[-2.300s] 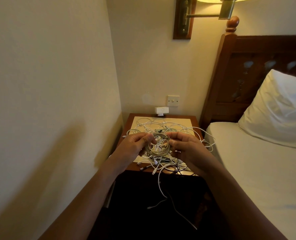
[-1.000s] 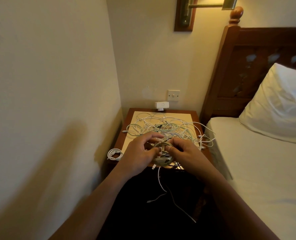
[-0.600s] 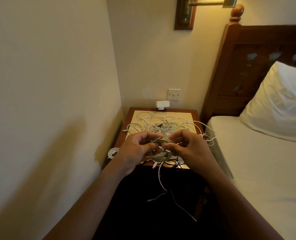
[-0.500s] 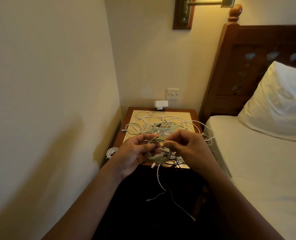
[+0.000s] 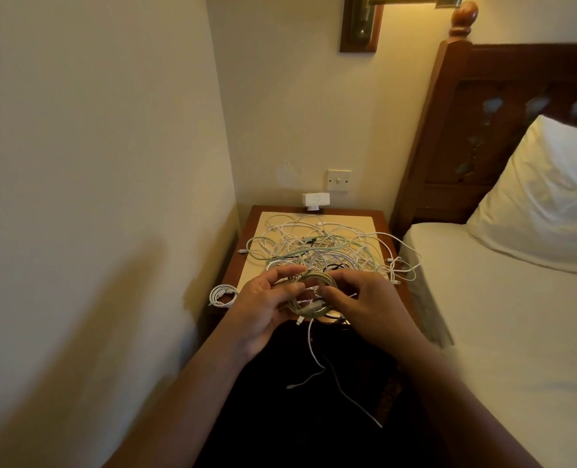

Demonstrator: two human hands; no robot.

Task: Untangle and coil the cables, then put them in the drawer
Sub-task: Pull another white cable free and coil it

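Note:
Above the front edge of the bedside table (image 5: 380, 219) I hold a small greenish-grey cable coil (image 5: 312, 304) between both hands. My left hand (image 5: 263, 307) grips its left side, thumb on top. My right hand (image 5: 364, 304) pinches its right side with thumb and fingers. A tangle of white and green cables (image 5: 317, 248) covers the table top behind the coil. White loose cable ends (image 5: 314, 359) hang down from the coil and the table's front. A small coiled white cable (image 5: 221, 294) lies at the table's left edge. The drawer is hidden in the dark below.
A wall runs close along the left. A bed with a white pillow (image 5: 543, 194) and a wooden headboard (image 5: 483, 130) stands on the right. A white plug adapter (image 5: 315, 199) and a wall switch (image 5: 338, 180) sit behind the table. A wall lamp bracket (image 5: 359, 21) hangs above.
Both hands kept working the small coil, dipping toward the table edge and lifting again. The fingers shifted round the coil. The tangle on the table has not moved.

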